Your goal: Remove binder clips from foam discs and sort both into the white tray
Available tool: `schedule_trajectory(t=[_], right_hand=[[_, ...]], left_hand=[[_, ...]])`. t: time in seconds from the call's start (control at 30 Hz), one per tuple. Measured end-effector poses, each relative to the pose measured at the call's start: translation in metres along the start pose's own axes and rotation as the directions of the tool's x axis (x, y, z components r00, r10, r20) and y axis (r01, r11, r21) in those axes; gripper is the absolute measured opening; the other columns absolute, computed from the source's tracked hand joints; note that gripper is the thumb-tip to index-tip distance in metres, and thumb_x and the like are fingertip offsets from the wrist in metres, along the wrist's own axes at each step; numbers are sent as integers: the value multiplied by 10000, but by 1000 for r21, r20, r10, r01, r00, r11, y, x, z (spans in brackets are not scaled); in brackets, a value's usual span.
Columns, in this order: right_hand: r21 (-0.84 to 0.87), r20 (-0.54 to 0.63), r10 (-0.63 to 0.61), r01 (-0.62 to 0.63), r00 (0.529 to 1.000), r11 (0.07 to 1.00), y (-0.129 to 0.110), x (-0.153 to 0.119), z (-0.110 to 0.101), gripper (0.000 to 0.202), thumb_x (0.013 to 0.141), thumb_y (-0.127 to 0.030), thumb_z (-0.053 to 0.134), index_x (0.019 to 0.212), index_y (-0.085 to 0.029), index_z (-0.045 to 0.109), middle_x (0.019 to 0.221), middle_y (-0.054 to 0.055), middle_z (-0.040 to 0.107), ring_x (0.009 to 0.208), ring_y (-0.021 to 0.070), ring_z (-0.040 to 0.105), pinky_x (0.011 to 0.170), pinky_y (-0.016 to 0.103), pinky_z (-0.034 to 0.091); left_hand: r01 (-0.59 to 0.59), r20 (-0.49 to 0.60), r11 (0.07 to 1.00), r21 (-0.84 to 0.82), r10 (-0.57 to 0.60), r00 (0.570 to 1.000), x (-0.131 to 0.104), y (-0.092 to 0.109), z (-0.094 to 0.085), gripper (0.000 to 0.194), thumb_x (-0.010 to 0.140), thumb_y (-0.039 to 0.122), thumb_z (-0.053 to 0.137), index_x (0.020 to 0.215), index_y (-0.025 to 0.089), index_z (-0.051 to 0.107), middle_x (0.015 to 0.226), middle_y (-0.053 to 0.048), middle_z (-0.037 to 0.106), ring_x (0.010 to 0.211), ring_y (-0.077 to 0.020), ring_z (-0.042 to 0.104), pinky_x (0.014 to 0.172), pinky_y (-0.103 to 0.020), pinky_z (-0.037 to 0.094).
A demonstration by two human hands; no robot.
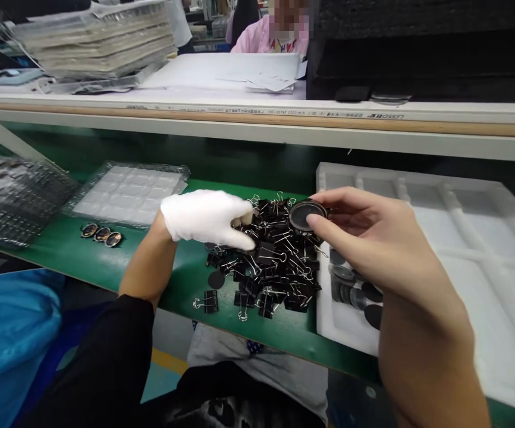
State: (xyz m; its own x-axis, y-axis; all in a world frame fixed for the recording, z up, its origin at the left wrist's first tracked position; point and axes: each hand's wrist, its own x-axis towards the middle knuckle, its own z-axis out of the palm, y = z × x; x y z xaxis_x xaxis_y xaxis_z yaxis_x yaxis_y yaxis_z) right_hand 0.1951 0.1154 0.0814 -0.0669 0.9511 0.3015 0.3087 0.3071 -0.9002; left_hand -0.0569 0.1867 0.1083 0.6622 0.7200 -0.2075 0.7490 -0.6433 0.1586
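Observation:
My right hand (pixel 367 229) pinches a round black disc with a raised rim (pixel 304 215), thumb on its face and fingers behind it. In a white glove, my left hand (pixel 210 217) hovers at the left side of a heap of black binder clips (pixel 279 255); its thumb and fingers are apart, with nothing visible between them. Near the front edge lie a loose binder clip (pixel 210 301) and a flat black disc (pixel 216 279). Under my right wrist, several clear and black discs (pixel 347 291) sit in a compartment of a white divided tray (pixel 324 324).
Three small round pieces (pixel 101 235) lie on the green table (pixel 150 246) at left. Behind them is a clear plastic tray (pixel 128 190), beside a stack of clear trays (pixel 12 196). A white-edged shelf (pixel 257 128) crosses above the back. A person in pink (pixel 253 37) sits beyond.

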Motion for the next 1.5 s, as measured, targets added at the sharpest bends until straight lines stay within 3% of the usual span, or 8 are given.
schedule_trajectory(t=[0.13, 0.3, 0.57, 0.73, 0.87, 0.97, 1.07, 1.5], right_hand=[[63, -25, -58, 59, 998, 996, 0, -3, 2, 113, 847, -284, 799, 950, -248, 769, 875, 45, 730, 738, 176, 696, 643, 312, 602], [106, 12, -1, -1, 1000, 994, 3, -3, 3, 196, 887, -341, 787, 1061, -265, 737, 885, 55, 707, 705, 179, 669, 520, 293, 520], [142, 245, 33, -70, 969, 987, 5, -7, 18, 209, 889, -373, 758, 1020, -210, 758, 1419, 117, 633, 634, 95, 606, 608, 323, 577], [104, 248, 80, -108, 965, 989, 11, -8, 30, 237, 900, -363, 754, 1079, -209, 771, 1043, 98, 744, 777, 182, 674, 689, 331, 594], [195, 153, 52, -82, 987, 977, 11, -6, 28, 206, 887, -348, 786, 1044, -215, 782, 1003, 74, 755, 872, 199, 715, 785, 336, 633], [220, 108, 11, -34, 994, 975, 9, -4, 27, 179, 878, -326, 799, 1017, -215, 791, 1025, 74, 764, 896, 201, 725, 806, 337, 645], [189, 114, -4, -18, 993, 982, 8, -4, 27, 171, 889, -326, 789, 1026, -224, 795, 1057, 80, 765, 912, 213, 725, 767, 334, 643], [355, -27, 86, -71, 996, 932, 12, 1, 19, 299, 873, -400, 816, 1099, -232, 714, 1242, 84, 698, 937, 180, 705, 751, 333, 669]], left_hand=[[103, 134, 988, 117, -119, 984, 1, -11, 9, 378, 798, 614, 751, 827, 238, 723, 737, 20, 691, 583, -128, 559, 501, -247, 253], [-103, 197, 993, -54, 112, 974, 8, -27, 10, 293, 869, 415, 692, 667, 204, 672, 611, 44, 603, 523, -79, 480, 505, -233, 280], [-206, -234, 955, -214, 154, 960, -12, -21, -11, 349, 965, 452, 601, 766, 170, 653, 656, 40, 588, 581, -68, 461, 600, -220, 362], [-333, -337, 913, -235, 245, 909, -10, -2, -3, 329, 991, 407, 568, 789, 164, 660, 695, 32, 609, 614, -67, 487, 611, -218, 369], [-276, -505, 904, -326, 81, 859, -7, -2, -2, 335, 952, 492, 591, 922, 163, 647, 698, 26, 613, 617, -89, 522, 608, -218, 402], [-177, -447, 924, -338, 8, 894, -5, -5, -3, 385, 903, 534, 618, 1017, 166, 638, 689, 31, 611, 609, -100, 530, 583, -220, 393], [-151, -320, 931, -331, 40, 947, -2, -3, 0, 360, 890, 510, 605, 780, 167, 607, 601, 43, 529, 560, -78, 445, 546, -218, 349], [-289, -513, 841, -458, 15, 858, 12, -1, 10, 375, 768, 381, 715, 570, 147, 499, 513, 63, 406, 509, -41, 329, 468, -184, 270]])
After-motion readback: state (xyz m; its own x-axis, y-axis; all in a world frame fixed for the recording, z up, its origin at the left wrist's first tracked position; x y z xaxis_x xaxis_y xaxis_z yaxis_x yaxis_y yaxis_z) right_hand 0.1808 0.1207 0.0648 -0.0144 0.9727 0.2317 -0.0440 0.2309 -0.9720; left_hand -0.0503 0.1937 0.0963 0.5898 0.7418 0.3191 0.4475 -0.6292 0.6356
